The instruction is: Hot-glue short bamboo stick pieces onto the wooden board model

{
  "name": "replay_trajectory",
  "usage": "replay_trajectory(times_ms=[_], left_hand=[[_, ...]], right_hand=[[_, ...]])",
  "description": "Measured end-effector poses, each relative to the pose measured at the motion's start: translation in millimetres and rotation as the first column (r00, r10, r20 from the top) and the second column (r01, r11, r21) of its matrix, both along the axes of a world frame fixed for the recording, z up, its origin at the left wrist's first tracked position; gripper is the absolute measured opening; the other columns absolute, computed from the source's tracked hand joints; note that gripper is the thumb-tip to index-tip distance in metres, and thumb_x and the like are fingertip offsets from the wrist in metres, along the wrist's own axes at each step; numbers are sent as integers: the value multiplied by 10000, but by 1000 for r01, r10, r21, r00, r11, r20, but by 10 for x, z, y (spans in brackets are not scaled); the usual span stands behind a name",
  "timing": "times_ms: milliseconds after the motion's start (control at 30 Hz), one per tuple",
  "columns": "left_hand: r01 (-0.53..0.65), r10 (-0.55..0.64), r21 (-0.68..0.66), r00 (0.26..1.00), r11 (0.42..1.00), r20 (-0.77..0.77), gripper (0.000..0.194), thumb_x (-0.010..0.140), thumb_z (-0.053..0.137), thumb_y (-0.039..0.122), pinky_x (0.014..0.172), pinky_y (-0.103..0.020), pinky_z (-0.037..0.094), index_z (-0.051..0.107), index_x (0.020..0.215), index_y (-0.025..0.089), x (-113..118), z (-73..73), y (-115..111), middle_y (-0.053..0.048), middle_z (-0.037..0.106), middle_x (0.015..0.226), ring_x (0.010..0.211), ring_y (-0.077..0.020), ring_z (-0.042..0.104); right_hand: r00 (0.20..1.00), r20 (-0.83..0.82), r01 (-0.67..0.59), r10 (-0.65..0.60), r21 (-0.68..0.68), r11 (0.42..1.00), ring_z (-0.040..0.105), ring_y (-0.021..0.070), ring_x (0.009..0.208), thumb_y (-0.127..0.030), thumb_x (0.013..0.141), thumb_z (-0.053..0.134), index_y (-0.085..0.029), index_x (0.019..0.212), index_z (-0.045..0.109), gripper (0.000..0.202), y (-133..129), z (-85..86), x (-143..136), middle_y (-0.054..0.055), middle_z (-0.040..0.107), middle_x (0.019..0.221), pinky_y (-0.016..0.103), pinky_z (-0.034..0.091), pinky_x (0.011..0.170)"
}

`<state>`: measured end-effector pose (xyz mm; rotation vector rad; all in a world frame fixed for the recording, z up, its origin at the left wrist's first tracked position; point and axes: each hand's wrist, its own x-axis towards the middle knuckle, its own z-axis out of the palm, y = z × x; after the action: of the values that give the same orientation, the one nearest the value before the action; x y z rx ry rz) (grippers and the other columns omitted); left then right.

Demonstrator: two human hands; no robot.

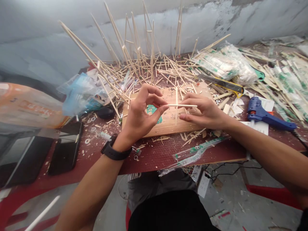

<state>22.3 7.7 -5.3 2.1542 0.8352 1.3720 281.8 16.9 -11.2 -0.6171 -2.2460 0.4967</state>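
Note:
Above a wooden board [166,123], two thin wooden sticks cross each other. My left hand [144,112], with a black watch on its wrist, pinches the left end of the horizontal stick [186,105] between thumb and fingers. On the other side, my right hand [204,110] has its fingers around the crossing, with the index fingertip at the sticks and the thumb a little apart below. The upright stick [176,96] passes through the crossing. A green patch [151,109] shows on the board behind my left hand.
Stick structures [137,54] and loose sticks cover the table's back. A yellow-black cutter [222,84], a blue glue gun [262,115] and packaged chopsticks [223,62] lie to the right. At the left are a phone [66,147], a blue plastic wrapper [80,91] and an orange bag [29,106].

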Motion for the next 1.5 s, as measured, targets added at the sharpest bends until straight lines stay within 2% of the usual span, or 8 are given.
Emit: replay_trajectory(times_ms=[133,467,800,967,1100,1200,1367,1500], left_hand=[[8,-8,-16,1000,1000,4,320,947,788,186,808,-313,717,519,1101,269,15,-10,-12,44,765,901,861,-163,819],[3,-3,-8,999,1000,42,299,957,786,214,816,-307,719,522,1086,269,14,-11,-5,41,763,893,866,-160,822],[-36,36,-11,998,999,47,300,949,771,170,825,-363,718,522,1090,259,2,20,-23,29,759,896,896,-183,821],[-35,35,-5,996,999,76,303,937,774,154,805,-359,711,528,1080,258,9,30,-29,36,744,892,889,-183,822],[-60,60,-2,998,998,32,286,958,775,210,812,-363,712,527,1094,256,-6,10,-10,31,737,886,890,-184,816],[-59,59,3,998,998,26,284,971,780,257,799,-355,711,526,1099,260,-17,3,2,37,729,869,865,-181,814],[-22,23,-58,999,998,24,304,984,796,336,751,-320,704,524,1098,264,-17,15,0,49,730,818,761,-158,792],[35,-31,-103,999,994,32,319,973,803,310,703,-294,693,515,1105,272,-15,19,-1,63,737,790,704,-142,780]], right_hand=[[999,-19,-28,27,-28,999,590,118,779,-296,1026,755,-201,1010,769,98,0,-8,-5,0,604,879,276,461,683],[999,3,51,-51,-4,999,531,116,709,-279,1019,749,-200,847,728,191,49,0,24,-11,568,799,290,402,637],[931,6,365,-365,-60,929,528,147,711,-218,906,751,-211,769,744,136,96,-25,116,-1,607,764,338,385,668],[879,-21,476,-477,-52,878,450,132,639,-268,950,728,-205,657,647,310,121,-60,144,-13,522,680,344,356,643],[895,-76,444,-440,49,895,517,169,734,-274,960,725,-227,977,756,60,68,8,112,11,594,809,360,441,704],[933,-92,357,-348,116,927,548,192,780,-334,972,745,-250,1154,736,201,7,70,77,21,618,865,382,480,739],[962,-105,266,-251,167,949,576,185,745,-377,1018,719,-265,1079,718,128,-47,120,46,14,632,827,388,474,716],[970,-97,236,-221,177,956,586,173,737,-280,1050,662,-249,897,663,156,-36,115,41,11,624,787,367,448,684]])
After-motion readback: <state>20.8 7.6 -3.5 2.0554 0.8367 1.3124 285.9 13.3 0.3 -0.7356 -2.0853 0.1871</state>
